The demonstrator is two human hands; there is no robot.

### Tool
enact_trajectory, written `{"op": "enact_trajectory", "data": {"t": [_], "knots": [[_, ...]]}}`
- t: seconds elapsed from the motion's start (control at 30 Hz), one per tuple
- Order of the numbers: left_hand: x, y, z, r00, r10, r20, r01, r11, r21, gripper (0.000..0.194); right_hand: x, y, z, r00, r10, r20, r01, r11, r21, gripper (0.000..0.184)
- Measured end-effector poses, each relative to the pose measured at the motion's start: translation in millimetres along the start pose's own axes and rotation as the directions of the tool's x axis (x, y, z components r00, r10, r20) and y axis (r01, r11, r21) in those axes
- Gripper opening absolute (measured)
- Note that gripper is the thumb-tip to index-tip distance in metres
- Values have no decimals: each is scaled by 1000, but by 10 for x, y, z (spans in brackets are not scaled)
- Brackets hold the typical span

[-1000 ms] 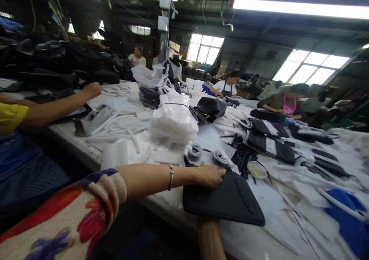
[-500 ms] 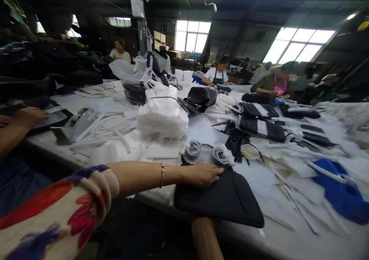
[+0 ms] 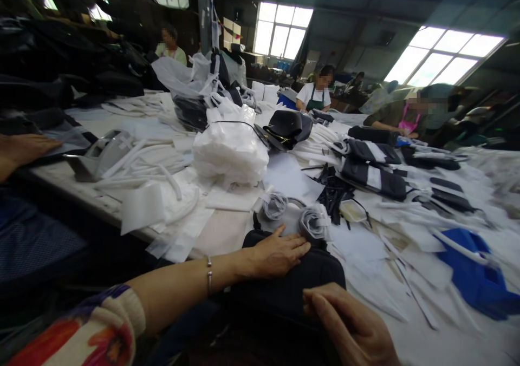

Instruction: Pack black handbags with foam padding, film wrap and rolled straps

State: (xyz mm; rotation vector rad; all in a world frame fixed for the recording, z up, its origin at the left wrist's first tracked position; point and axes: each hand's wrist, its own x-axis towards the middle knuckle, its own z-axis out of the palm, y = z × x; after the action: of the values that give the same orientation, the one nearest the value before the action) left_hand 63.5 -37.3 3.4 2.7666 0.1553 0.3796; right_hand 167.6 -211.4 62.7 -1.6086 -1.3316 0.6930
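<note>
A black padded bag (image 3: 280,287) lies at the table's front edge, its lower part dark and hard to make out. Two coiled grey straps (image 3: 313,222) rest at its far end, wrapped with clear film. My left hand (image 3: 278,252) lies flat on top of the bag, fingers stretched toward the right-hand coil. Over the bag's near right part, my right hand (image 3: 349,322) is closed with thumb and forefinger together. Whatever it may pinch is too small or hidden to name.
White foam strips and sheets cover the table around a bundled white plastic stack (image 3: 229,152). To the right stand a blue bin (image 3: 475,271) and black padded pieces (image 3: 374,176). At far left is another person's hand (image 3: 28,146); several people work across the table.
My right hand has come from under the bag to above its right part. The bag has tipped, its near edge dropping toward me. My left hand stays on it, fingers flatter.
</note>
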Motion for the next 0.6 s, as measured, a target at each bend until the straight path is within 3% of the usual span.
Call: {"op": "enact_trajectory", "data": {"t": [0.07, 0.17, 0.3, 0.4, 0.53, 0.6], "knots": [[-7, -20, -32, 1000, -16, 13, 17, 995, -95, 49, 285, -103, -100, 957, -281, 75, 288, 950, -118, 13], [-22, -68, -77, 998, -56, -25, 48, 966, -254, 46, 563, 32, -18, 874, -422, 243, 477, 841, -255, 13], [-41, -97, -99, 965, -190, -179, 85, 877, -473, 49, 673, 511, 146, 890, -316, 327, 442, 773, -456, 14], [-51, -46, -161, 944, -232, -234, 61, 821, -568, 49, 714, 721, 165, 904, -251, 347, 397, 796, -457, 17], [-86, 42, -505, 932, -197, -304, -22, 807, -590, 33, 792, 759, 155, 895, -297, 332, 408, 845, -346, 16], [-90, 37, -748, 890, -174, -421, -54, 877, -477, 30, 819, 753, 156, 906, -252, 340, 366, 871, -328, 10]]}}
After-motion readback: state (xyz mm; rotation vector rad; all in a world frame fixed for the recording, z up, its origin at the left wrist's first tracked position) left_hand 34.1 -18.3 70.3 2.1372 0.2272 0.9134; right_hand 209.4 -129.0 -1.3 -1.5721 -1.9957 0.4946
